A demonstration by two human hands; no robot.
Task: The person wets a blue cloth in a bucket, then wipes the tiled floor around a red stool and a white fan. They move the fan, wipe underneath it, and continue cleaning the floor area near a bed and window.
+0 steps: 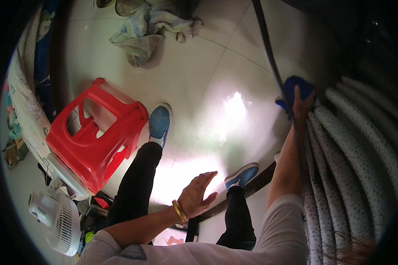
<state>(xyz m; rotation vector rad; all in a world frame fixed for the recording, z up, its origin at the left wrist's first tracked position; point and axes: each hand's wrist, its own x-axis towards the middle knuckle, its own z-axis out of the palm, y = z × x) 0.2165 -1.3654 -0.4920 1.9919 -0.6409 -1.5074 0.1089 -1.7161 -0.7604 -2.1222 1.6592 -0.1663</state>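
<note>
My right hand (302, 102) reaches out at the right and grips a bunched blue cloth (297, 86) against a dark, narrow edge (268, 49) that runs from top to bottom. Beside that arm hang the folds of a patterned curtain (345, 132). My left hand (195, 195), with a gold-coloured bangle (179, 210) at the wrist, hovers in front of my body above the floor. It holds nothing, and its thumb stands apart from its fingers. What lies behind the blue cloth is hidden.
A red plastic stool (99, 149) lies tipped at the left, near a white electric fan (58, 220). Crumpled towels (149, 33) lie on the tiled floor (192, 82) ahead. My feet, in blue shoes (160, 122), stand apart. A fabric-draped edge (30, 96) borders the left.
</note>
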